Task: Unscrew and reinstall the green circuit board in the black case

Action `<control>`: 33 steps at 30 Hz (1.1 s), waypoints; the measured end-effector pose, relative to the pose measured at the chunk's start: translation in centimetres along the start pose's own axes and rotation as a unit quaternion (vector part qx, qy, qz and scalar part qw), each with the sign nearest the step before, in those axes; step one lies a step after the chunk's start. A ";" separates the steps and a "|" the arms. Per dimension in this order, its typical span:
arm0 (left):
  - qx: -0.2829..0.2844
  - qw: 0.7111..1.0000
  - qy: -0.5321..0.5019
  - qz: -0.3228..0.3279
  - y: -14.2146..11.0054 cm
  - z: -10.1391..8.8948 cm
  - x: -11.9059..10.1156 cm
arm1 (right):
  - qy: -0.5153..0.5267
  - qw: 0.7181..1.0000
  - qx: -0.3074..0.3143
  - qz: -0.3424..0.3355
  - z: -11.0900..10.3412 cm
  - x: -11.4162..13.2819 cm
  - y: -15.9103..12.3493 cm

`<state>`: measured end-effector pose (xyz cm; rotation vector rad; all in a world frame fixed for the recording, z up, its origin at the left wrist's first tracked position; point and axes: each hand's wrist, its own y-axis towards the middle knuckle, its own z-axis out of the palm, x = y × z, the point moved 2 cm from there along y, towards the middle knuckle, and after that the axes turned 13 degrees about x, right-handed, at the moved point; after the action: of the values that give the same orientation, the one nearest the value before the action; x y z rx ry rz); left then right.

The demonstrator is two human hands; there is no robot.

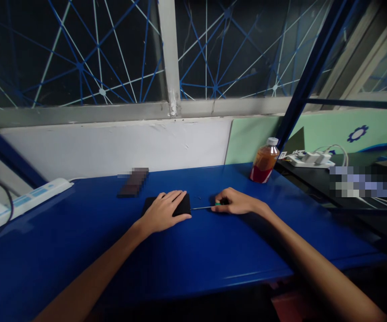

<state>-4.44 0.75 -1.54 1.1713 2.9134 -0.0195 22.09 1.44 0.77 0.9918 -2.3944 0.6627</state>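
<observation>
My left hand lies with its fingers stretched out across the top of a flat black box-like object, pressing it against the blue table. The fingers cover much of that object, so its exact kind cannot be made out. To the right, my right hand is closed around the green handle of a screwdriver. The thin metal shaft points left, level with the table, and its tip meets the right side of the black object. A few tiny dark bits, perhaps screws, lie just behind the shaft.
The blue table runs up to a white wall. A drink bottle stands at its back right, and a dark, blurred-out item lies at back left. White power strips sit at far left and on the right-hand desk.
</observation>
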 end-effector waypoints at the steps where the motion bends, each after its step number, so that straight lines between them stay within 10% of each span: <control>1: 0.003 1.000 0.000 -0.001 0.0 0.0 0.0 | 0.001 1.000 0.000 0.000 0.0 0.0 0.0; 33: -0.001 1.000 -0.003 -0.006 0.0 0.0 -0.1 | 0.076 0.997 -0.017 -0.001 -0.3 0.0 -0.3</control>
<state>-4.33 0.65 -1.58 1.1511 2.9149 -0.0213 22.40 1.41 1.06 0.8974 -2.2648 0.6691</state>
